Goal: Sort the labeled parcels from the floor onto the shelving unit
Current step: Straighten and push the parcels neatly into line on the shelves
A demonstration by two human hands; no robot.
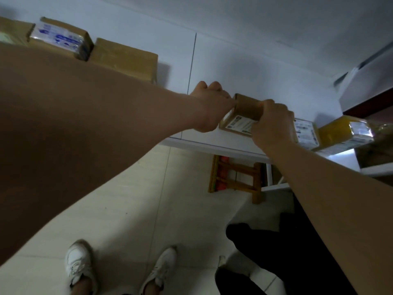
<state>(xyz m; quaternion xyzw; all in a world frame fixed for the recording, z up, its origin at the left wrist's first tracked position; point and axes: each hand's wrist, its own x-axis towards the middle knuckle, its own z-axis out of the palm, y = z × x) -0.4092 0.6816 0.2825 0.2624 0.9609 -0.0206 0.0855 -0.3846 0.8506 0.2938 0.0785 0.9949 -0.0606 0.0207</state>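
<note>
So the white shelf (pixel 212 67) already has a fair bit on it. Over at the far left there's a labelled parcel (pixel 59 37) wrapped in shiny tape, with a plain cardboard box (pixel 125 58) just beside it and another brown box edge (pixel 12 31) at the frame border. On the right end sits a white-labelled parcel (pixel 306 130) touching a yellow parcel (pixel 336 130) that lies tilted, so that side is pretty crowded and the free stretch is in the middle. Under the shelf there's a wooden stool (pixel 236 177) on the tiled floor (pixel 148 209), and something black (pixel 276 252) is heaped at the lower right, can't tell what. White sneakers (pixel 78 267) show at the bottom. A big blurry brown shape (pixel 53 124) blocks most of the left side of the view. Now the hands: both arms are stretched forward over the shelf's front edge. The small cardboard box (pixel 244 111), label facing the camera, is at the shelf's front part, between the two hands; whether its bottom is actually resting on the shelf I can't tell. The left grip (pixel 209 107) has curled fingers, knuckles up, pressed onto the box's left end. The right grip (pixel 273 124) is wrapped over the right end, fingers closed around it.
</note>
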